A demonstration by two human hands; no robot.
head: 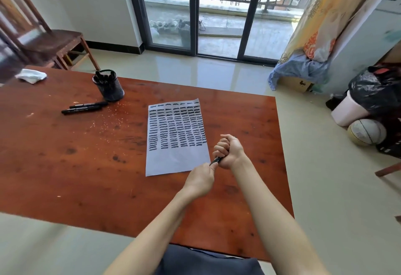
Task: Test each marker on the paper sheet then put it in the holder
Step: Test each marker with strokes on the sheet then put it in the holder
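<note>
Right hand (230, 152): fisted, knuckles up, forearm reaching forward from lower right. Left hand (200, 180): fingertips pinched together, just beside the right fist. Both forearms bare, converging.

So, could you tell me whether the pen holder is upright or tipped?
Upright: the holder stands on its base on the table, markers sticking out the top.

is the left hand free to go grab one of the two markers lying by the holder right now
Probably not yet: the left hand is pinching the end of the marker gripped by the right hand. The table toward the two loose markers looks unobstructed.
</note>
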